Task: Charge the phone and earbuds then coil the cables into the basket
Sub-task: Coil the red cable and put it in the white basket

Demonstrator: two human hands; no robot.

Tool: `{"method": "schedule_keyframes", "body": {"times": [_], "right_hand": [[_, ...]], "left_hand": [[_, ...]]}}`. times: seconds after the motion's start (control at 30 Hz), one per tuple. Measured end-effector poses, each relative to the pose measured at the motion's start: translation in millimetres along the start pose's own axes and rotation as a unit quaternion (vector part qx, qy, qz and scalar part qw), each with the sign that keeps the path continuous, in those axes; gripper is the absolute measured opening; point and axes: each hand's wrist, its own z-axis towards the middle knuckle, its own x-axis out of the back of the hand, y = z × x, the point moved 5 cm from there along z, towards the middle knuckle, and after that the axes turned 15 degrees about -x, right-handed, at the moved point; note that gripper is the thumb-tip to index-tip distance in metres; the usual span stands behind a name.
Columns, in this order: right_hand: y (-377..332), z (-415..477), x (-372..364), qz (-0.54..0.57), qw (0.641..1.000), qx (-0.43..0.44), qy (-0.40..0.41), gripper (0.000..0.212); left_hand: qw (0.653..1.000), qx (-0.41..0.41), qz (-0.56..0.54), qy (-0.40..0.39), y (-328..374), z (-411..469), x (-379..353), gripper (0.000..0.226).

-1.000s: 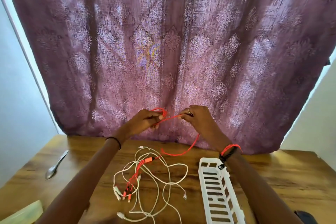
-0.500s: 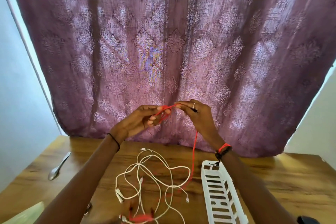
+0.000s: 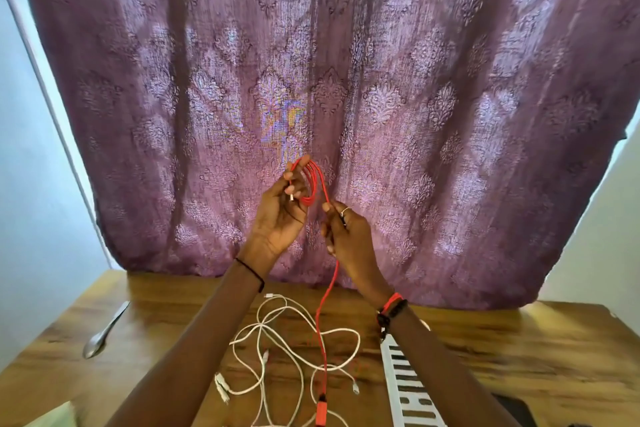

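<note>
Curtain (image 3: 381,97), purple and patterned, fills the view behind the one wooden table (image 3: 536,357) we work over. On it sit one white slatted basket (image 3: 405,388), partly hidden by our right forearm, a tangle of white cables (image 3: 277,333) whose number we cannot count, and one spoon (image 3: 104,333) well to the left. Our left hand (image 3: 277,218) is closed on several loops of the one red cable (image 3: 327,315), raised above the table; our right hand (image 3: 349,239) pinches the strand just below, feeding it up, while the tail hangs down to its red connector block (image 3: 321,411). We judge the coil goes best with even loops, light tension through the right fingers, and the tail lifted clear of the white tangle before dropping the bundle into the basket.
</note>
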Motion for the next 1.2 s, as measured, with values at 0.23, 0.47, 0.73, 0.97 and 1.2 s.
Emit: {"method": "schedule_keyframes", "body": {"times": [0.23, 0.47, 0.73, 0.97, 1.2], "right_hand": [[2, -22, 1, -0.124, 0.991, 0.018, 0.040, 0.021], [-4, -28, 6, -0.327, 0.943, 0.031, 0.052, 0.033], [-58, -38, 27, -0.457, 0.886, 0.039, 0.072, 0.026], [-72, -19, 50, -0.470, 0.877, 0.060, 0.078, 0.023], [-88, -9, 62, -0.344, 0.937, 0.065, -0.004, 0.014]], "left_hand": [[0.995, -0.064, 0.036, 0.067, 3, 17, -5, 0.036], [0.966, -0.101, 0.238, 0.025, 2, 16, -15, 0.019], [0.794, -0.174, 0.569, -0.125, -8, -1, -33, 0.018], [0.651, -0.195, 0.697, -0.229, -15, -10, -40, 0.026], [0.722, -0.060, 0.636, -0.265, -17, -18, -33, 0.027]]}}
